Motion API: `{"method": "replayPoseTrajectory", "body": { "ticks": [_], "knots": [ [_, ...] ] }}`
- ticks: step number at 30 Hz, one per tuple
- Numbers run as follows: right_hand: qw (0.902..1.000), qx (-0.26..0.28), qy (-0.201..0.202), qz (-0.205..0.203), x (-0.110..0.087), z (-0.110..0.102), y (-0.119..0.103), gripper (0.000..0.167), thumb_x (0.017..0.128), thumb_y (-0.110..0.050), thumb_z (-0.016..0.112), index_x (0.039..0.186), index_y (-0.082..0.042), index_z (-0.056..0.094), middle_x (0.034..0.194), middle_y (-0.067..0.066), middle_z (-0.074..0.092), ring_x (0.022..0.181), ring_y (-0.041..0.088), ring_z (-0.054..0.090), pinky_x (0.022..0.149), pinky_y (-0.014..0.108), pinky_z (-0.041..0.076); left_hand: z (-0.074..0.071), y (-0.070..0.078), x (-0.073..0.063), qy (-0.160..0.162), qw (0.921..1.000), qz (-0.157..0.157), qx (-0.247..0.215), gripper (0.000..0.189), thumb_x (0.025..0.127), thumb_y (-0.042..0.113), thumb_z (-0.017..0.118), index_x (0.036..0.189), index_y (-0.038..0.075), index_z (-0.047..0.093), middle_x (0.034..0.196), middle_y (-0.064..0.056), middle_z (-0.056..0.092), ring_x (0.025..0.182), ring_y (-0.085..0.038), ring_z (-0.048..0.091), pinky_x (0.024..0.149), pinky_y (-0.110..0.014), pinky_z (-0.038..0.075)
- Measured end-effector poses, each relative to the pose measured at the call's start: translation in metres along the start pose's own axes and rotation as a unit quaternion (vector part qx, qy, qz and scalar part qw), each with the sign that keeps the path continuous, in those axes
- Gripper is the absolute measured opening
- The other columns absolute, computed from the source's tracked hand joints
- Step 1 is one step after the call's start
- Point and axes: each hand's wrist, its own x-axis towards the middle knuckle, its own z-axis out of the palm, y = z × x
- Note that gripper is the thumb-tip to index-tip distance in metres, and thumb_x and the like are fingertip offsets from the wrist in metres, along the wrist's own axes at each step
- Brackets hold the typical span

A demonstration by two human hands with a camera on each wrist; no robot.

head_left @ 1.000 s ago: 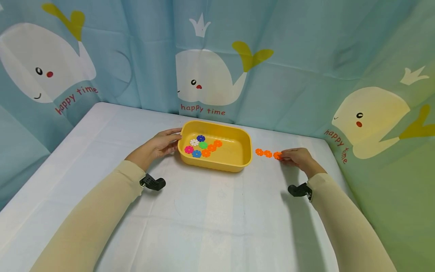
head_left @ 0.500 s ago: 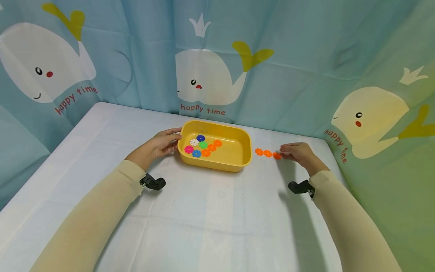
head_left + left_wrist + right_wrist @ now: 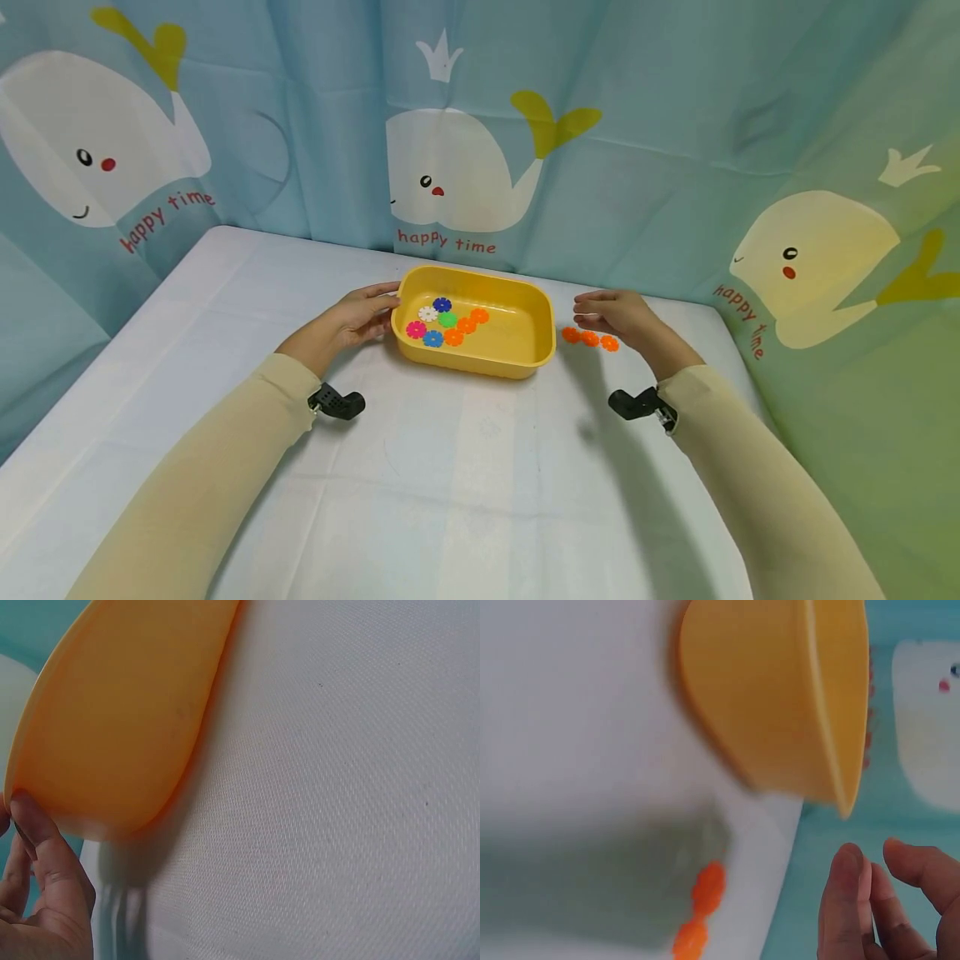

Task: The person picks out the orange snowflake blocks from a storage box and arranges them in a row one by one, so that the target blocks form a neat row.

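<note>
A yellow plastic basin stands at the back of the table. My left hand holds its left end, thumb against the outer wall and fingertips at the rim in the left wrist view. Inside lie flower-shaped snowflake discs: dark blue, white, green, pink, blue and a diagonal row of orange ones. Three more orange discs lie in a line right of the basin. Above them is my right hand, holding nothing, fingers extended toward the basin and thumb apart in the right wrist view.
A white cloth covers the table. Close behind it hangs a blue curtain with printed whales, turning green on the right side. Black camera mounts sit on both wrists. The right arm casts a long shadow on the cloth.
My right hand has left the rightmost orange disc, risen and moved left toward the basin. The orange discs stay in their line. My left hand has stayed on the basin.
</note>
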Motion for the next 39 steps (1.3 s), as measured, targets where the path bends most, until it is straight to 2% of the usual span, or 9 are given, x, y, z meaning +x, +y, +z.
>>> {"method": "replayPoseTrajectory", "body": {
  "ticks": [3,6,13,19,25,28,32,36,39],
  "knots": [
    [1.0,0.001,-0.007,0.005,0.001,0.013,-0.01,0.05,0.101,-0.016,0.056,0.143,0.007,0.043,0.144,0.023,0.047,0.105,0.015,0.066,0.103,0.032,0.047,-0.001,0.0,0.001,-0.002,1.0,0.0,0.002,0.052,0.1,0.018,0.059,0.149,0.026,0.045,0.113,-0.004,0.053,0.071,-0.009,0.053,0.059,-0.012,0.049],
    [0.9996,0.02,-0.014,0.009,0.003,0.024,-0.019,0.049,0.1,-0.014,0.057,0.143,0.006,0.045,0.146,0.024,0.045,0.107,0.017,0.065,0.102,0.031,0.047,-0.001,0.0,0.001,-0.003,1.0,0.0,0.0,0.052,0.099,0.018,0.059,0.149,0.026,0.045,0.112,-0.004,0.053,0.07,-0.009,0.052,0.057,-0.012,0.048],
    [0.9982,0.055,-0.025,0.007,0.014,0.046,-0.03,0.046,0.098,-0.012,0.061,0.139,0.005,0.05,0.14,0.025,0.051,0.094,0.011,0.069,0.093,0.026,0.052,-0.001,-0.001,0.001,-0.005,1.0,-0.001,-0.003,0.052,0.099,0.018,0.059,0.149,0.026,0.045,0.111,-0.004,0.053,0.07,-0.009,0.052,0.058,-0.012,0.049],
    [0.9979,0.056,-0.032,-0.006,0.025,0.062,-0.032,0.046,0.097,-0.01,0.062,0.137,0.008,0.051,0.131,0.021,0.059,0.088,0.01,0.069,0.09,0.026,0.054,-0.002,0.0,0.002,-0.005,1.0,-0.001,-0.006,0.051,0.1,0.019,0.059,0.148,0.027,0.046,0.112,-0.003,0.053,0.071,-0.009,0.052,0.058,-0.012,0.049],
    [0.9982,0.052,-0.031,-0.007,0.035,0.08,-0.032,0.043,0.096,-0.011,0.064,0.135,0.006,0.055,0.113,0.009,0.066,0.089,0.012,0.071,0.095,0.031,0.051,-0.002,-0.001,0.003,-0.006,0.9999,-0.003,-0.012,0.052,0.1,0.018,0.059,0.149,0.026,0.045,0.113,-0.004,0.053,0.074,-0.01,0.053,0.059,-0.012,0.049],
    [0.9985,0.049,-0.026,-0.002,0.04,0.088,-0.032,0.042,0.096,-0.011,0.064,0.134,0.005,0.057,0.108,0.008,0.068,0.09,0.013,0.072,0.099,0.035,0.048,-0.002,-0.002,0.003,-0.01,0.9998,-0.001,-0.015,0.052,0.1,0.017,0.058,0.149,0.025,0.044,0.114,-0.004,0.053,0.077,-0.011,0.053,0.06,-0.013,0.05],
    [0.9987,0.048,-0.011,0.008,0.047,0.098,-0.031,0.04,0.095,-0.011,0.065,0.131,0.004,0.06,0.112,0.013,0.07,0.095,0.017,0.072,0.1,0.037,0.048,-0.002,-0.002,0.003,-0.009,0.9999,0.0,-0.013,0.051,0.1,0.018,0.058,0.149,0.025,0.045,0.115,-0.004,0.053,0.077,-0.011,0.052,0.059,-0.013,0.05],
    [0.9995,0.028,0.012,0.013,0.053,0.106,-0.028,0.04,0.092,-0.011,0.069,0.13,0.002,0.062,0.119,0.016,0.069,0.099,0.022,0.07,0.098,0.035,0.051,-0.002,-0.002,0.003,-0.008,0.9999,-0.001,-0.015,0.051,0.1,0.018,0.058,0.148,0.026,0.045,0.115,-0.003,0.053,0.078,-0.011,0.052,0.059,-0.013,0.05],
    [0.9996,0.013,0.025,0.009,0.058,0.11,-0.025,0.041,0.09,-0.011,0.071,0.128,0.001,0.064,0.119,0.016,0.069,0.099,0.024,0.068,0.095,0.033,0.053,-0.002,-0.002,0.004,-0.008,0.9998,0.0,-0.021,0.052,0.099,0.016,0.058,0.149,0.025,0.045,0.115,-0.003,0.052,0.08,-0.012,0.052,0.06,-0.014,0.051]
  ]
}}
